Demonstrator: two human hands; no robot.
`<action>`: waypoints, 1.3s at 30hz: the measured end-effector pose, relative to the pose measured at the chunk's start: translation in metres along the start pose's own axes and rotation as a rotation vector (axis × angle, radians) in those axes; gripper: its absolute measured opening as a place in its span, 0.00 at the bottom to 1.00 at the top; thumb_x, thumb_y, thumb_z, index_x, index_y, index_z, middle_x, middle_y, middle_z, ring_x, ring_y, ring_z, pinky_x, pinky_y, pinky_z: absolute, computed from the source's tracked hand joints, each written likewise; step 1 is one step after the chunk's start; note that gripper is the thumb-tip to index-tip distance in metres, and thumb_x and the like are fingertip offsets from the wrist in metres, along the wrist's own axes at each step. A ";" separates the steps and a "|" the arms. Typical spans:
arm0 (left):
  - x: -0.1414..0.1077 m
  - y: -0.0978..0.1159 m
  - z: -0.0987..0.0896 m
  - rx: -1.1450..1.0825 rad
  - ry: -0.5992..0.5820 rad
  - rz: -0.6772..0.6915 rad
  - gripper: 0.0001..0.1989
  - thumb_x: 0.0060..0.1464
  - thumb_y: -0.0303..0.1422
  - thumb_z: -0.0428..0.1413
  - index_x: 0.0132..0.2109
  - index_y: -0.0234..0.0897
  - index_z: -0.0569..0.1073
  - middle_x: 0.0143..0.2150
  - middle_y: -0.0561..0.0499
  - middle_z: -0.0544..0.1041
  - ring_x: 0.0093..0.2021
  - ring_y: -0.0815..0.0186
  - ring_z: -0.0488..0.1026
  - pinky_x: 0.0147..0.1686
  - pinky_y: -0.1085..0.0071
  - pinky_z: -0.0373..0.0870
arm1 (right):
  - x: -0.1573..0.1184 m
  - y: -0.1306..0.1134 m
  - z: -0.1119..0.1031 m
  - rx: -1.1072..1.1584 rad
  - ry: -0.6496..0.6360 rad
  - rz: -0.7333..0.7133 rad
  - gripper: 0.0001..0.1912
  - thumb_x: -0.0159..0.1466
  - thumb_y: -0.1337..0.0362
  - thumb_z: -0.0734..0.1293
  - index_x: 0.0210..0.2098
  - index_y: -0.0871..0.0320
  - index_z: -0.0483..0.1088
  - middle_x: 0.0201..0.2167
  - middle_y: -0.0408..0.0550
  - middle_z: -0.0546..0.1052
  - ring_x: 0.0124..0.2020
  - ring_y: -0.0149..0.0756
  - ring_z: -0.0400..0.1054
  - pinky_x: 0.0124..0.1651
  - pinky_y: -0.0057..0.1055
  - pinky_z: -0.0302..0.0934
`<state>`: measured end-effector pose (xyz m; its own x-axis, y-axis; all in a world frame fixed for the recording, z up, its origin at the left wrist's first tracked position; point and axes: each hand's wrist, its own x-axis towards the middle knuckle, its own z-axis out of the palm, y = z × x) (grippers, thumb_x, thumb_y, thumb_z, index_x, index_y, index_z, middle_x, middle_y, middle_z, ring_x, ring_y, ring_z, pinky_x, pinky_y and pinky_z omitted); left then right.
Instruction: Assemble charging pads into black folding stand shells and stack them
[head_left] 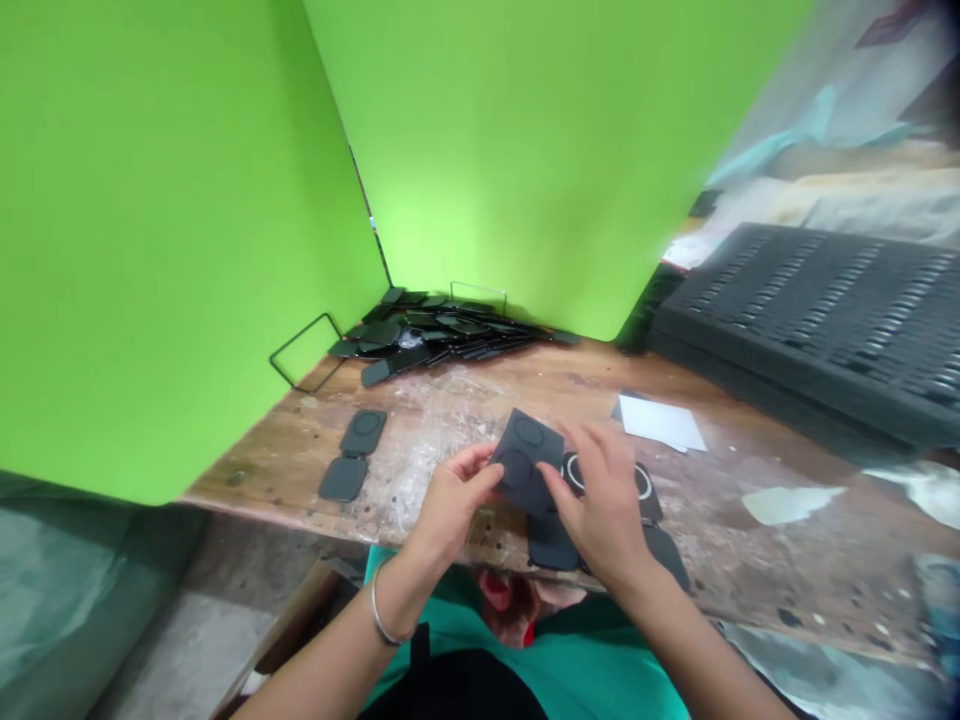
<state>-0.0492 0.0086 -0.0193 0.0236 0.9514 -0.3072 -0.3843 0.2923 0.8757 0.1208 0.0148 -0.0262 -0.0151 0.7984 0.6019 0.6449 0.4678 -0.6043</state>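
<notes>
Both hands' grip [525, 485] pinches pad [527, 455] (edgewise).

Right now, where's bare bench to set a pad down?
Free: the wood between the pad pile at the back and the pad held by left hand and right hand; also right of the white sheet. Crowded: under the hands, where more pads lie, and the left edge by the hinged pad.

A worn wooden table [465, 400] is spanning the middle of the frame, carrying a heap of black pads [435, 330] at upper centre, two pads [352, 455] at left, white paper [660, 422] and a stack of dark trays [810, 310] at right.
</notes>
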 end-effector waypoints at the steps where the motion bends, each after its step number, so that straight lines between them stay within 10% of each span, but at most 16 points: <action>1: -0.002 0.000 -0.002 0.011 -0.015 -0.001 0.20 0.41 0.36 0.69 0.43 0.34 0.79 0.36 0.49 0.80 0.34 0.67 0.74 0.33 0.73 0.70 | 0.003 -0.004 0.001 -0.018 -0.036 -0.106 0.16 0.67 0.64 0.65 0.54 0.58 0.69 0.50 0.58 0.73 0.51 0.50 0.66 0.54 0.51 0.62; 12: -0.010 0.005 -0.029 0.116 -0.066 0.070 0.14 0.50 0.42 0.65 0.39 0.36 0.80 0.38 0.49 0.79 0.39 0.65 0.73 0.39 0.72 0.68 | 0.026 -0.036 0.016 0.050 -0.353 -0.296 0.09 0.68 0.70 0.62 0.36 0.58 0.74 0.29 0.48 0.76 0.32 0.38 0.69 0.36 0.33 0.63; 20: 0.003 0.006 -0.044 0.131 0.088 -0.008 0.18 0.42 0.45 0.65 0.25 0.34 0.73 0.21 0.57 0.67 0.22 0.74 0.60 0.24 0.75 0.54 | 0.007 -0.027 0.036 -0.057 -0.214 -0.729 0.15 0.70 0.73 0.58 0.52 0.65 0.70 0.49 0.63 0.76 0.47 0.48 0.70 0.44 0.43 0.66; 26: 0.012 0.005 -0.058 0.165 0.112 -0.016 0.20 0.41 0.48 0.64 0.25 0.34 0.71 0.20 0.57 0.64 0.21 0.74 0.56 0.22 0.75 0.51 | -0.008 -0.028 0.027 0.066 -0.259 -0.817 0.15 0.68 0.76 0.59 0.52 0.68 0.70 0.44 0.62 0.77 0.47 0.48 0.69 0.44 0.44 0.68; 32: 0.025 0.006 -0.068 0.292 0.147 0.065 0.18 0.44 0.47 0.60 0.26 0.35 0.70 0.23 0.55 0.68 0.23 0.71 0.61 0.24 0.75 0.57 | -0.023 -0.043 0.001 0.112 -0.301 -0.721 0.16 0.69 0.75 0.58 0.53 0.65 0.70 0.41 0.59 0.77 0.43 0.44 0.70 0.41 0.40 0.69; 39: 0.050 0.015 -0.091 0.635 0.313 0.225 0.10 0.51 0.39 0.55 0.29 0.36 0.73 0.27 0.52 0.74 0.29 0.64 0.69 0.31 0.71 0.64 | -0.025 -0.049 -0.031 0.238 -0.080 -0.238 0.14 0.63 0.78 0.65 0.43 0.56 0.74 0.41 0.51 0.75 0.41 0.38 0.73 0.42 0.34 0.69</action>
<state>-0.1374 0.0519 -0.0555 -0.2931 0.9504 -0.1039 0.2606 0.1840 0.9478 0.1131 -0.0404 0.0046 -0.2099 0.6791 0.7034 0.4198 0.7123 -0.5624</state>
